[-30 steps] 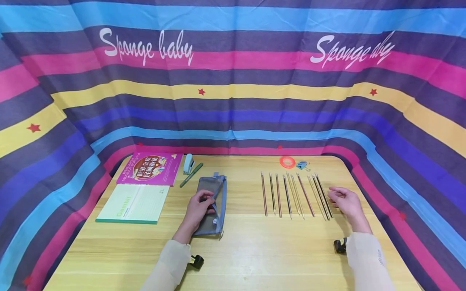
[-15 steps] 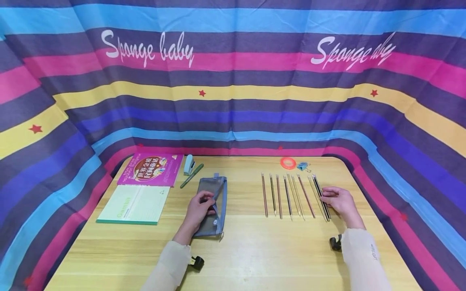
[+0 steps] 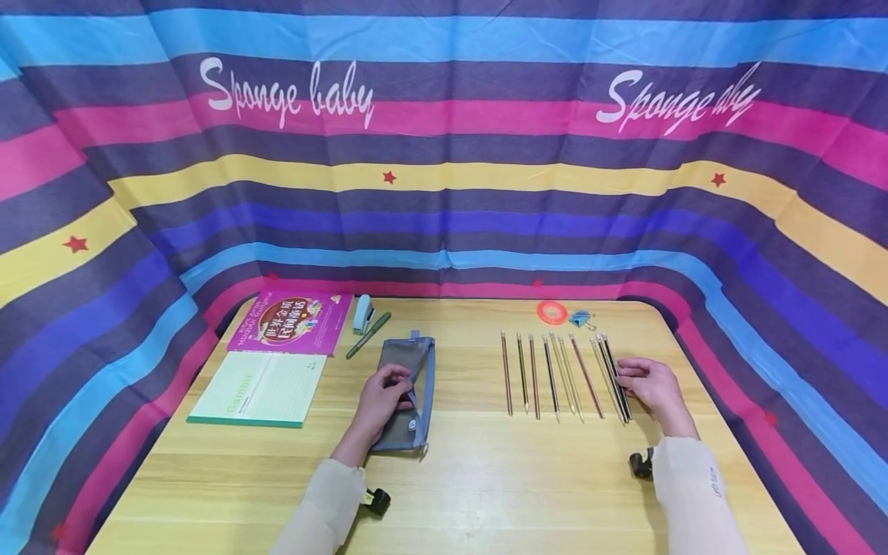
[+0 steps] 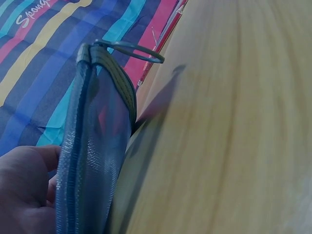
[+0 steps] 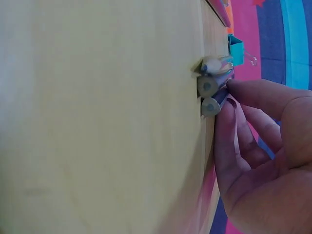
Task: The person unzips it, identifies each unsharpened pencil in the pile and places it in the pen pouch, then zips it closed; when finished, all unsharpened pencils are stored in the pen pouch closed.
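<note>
My left hand (image 3: 378,399) pinches the open edge of a grey-blue mesh pencil case (image 3: 398,433), which lies on the table left of centre. In the left wrist view the case (image 4: 100,146) stands up beside my thumb, its zip edge showing. At the right end of a row of pencils, my right hand (image 3: 652,385) has thumb and finger on a black pencil (image 3: 614,371). Seen from the right wrist, thumb and fingertip pinch this pencil (image 5: 211,107), which lies against another pencil (image 5: 208,86). Several more pencils (image 3: 533,378) lie spread to the left.
Behind the pencils are an orange tape ring (image 3: 552,312) and blue binder clips (image 3: 580,317). A purple book (image 3: 326,324), a pale green notebook (image 3: 277,389), a light blue stapler (image 3: 362,314) and a green pen (image 3: 368,335) lie left. A striped cloth (image 3: 444,223) surrounds the table.
My right hand has come leftward from beside the pencils onto the black one at the row's right end. The left hand keeps its hold on the pencil case.
</note>
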`<state>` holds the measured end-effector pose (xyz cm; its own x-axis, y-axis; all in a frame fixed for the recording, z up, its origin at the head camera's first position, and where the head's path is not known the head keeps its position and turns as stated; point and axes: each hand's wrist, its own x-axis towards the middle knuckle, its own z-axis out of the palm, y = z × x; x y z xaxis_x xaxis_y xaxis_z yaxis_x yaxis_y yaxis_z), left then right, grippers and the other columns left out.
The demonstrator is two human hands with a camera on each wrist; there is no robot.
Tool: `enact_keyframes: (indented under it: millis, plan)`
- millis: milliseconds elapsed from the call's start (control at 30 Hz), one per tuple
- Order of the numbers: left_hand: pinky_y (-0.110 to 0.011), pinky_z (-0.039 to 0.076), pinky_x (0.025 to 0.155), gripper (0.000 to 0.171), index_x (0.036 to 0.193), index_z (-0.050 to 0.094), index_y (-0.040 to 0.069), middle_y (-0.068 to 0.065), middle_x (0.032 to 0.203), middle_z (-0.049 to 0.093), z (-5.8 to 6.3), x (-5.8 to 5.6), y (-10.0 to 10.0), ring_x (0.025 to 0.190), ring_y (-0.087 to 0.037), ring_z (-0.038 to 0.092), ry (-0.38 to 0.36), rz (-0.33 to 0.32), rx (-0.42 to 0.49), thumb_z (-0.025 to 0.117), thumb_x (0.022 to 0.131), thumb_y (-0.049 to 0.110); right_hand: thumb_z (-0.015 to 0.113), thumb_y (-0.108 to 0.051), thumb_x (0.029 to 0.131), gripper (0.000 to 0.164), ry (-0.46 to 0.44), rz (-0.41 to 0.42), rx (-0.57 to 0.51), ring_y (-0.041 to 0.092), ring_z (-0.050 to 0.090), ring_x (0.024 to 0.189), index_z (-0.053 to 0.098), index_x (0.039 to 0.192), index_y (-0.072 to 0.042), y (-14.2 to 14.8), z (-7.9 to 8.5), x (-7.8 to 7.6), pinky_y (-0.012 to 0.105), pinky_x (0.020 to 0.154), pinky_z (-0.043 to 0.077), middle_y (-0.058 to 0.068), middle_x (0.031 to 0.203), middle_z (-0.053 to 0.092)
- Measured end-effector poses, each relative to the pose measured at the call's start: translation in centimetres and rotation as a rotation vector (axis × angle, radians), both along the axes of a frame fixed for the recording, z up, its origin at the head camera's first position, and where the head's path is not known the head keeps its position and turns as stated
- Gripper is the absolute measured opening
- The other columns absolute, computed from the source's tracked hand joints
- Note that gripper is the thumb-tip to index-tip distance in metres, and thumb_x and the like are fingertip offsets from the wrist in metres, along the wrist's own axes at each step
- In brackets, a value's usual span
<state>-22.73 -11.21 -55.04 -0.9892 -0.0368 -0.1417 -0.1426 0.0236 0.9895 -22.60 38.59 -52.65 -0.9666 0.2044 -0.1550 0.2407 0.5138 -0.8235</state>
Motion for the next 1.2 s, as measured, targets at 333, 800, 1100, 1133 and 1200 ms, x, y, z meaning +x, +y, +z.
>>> enact_keyframes:
  millis: [333,800,1100,1133,1200]
  plan:
    - [-0.026,0.064,0.064,0.022,0.117,0.065,-0.002,-0.008,0.1,0.058,-0.1,0.0,0.1,0.078,-0.016,0.063,-0.014,-0.007,-0.012,0.065,0.095,-0.001,0.074,-0.003,0.091,0.042,0.002,0.017,0.079,0.003,0.066,0.076,0.062,0.128,0.012,0.2,-0.1,-0.2,0.025,0.067,0.063,0.016,0.104,0.075]
    - [-0.026,0.064,0.064,0.023,0.118,0.065,-0.002,-0.008,0.102,0.057,0.5,0.0,0.2,0.08,-0.016,0.064,-0.02,-0.007,-0.03,0.064,0.095,-0.001,0.07,-0.014,0.095,0.045,-0.054,0.016,0.089,0.004,0.065,0.082,0.062,0.132,0.008,0.5,0.2,-0.3,0.025,0.069,0.061,0.022,0.118,0.072]
    - [-0.026,0.064,0.066,0.024,0.118,0.063,-0.006,-0.009,0.1,0.057,2.2,1.0,0.2,0.08,-0.017,0.064,-0.015,-0.026,-0.017,0.063,0.095,-0.003,0.069,-0.013,0.096,0.049,-0.066,0.01,-0.014,0.002,0.065,0.08,0.058,0.138,0.01,0.8,0.4,0.0,0.026,0.07,0.062,0.004,0.106,0.076]
    - [-0.027,0.064,0.066,0.024,0.118,0.063,-0.007,-0.009,0.099,0.057,2.7,1.2,0.3,0.08,-0.017,0.064,-0.017,-0.028,-0.019,0.062,0.095,-0.003,0.069,-0.013,0.096,0.05,-0.058,0.007,-0.021,0.001,0.065,0.08,0.058,0.138,0.011,0.8,0.4,0.1,0.025,0.069,0.062,0.001,0.104,0.076]
    - [-0.026,0.064,0.067,0.024,0.118,0.063,-0.008,-0.009,0.099,0.057,3.4,1.6,0.3,0.081,-0.017,0.064,-0.015,-0.028,-0.018,0.062,0.095,-0.003,0.07,-0.012,0.096,0.051,-0.039,-0.004,-0.057,-0.001,0.066,0.078,0.056,0.138,0.012,0.8,0.6,0.2,0.025,0.069,0.063,-0.005,0.1,0.075]
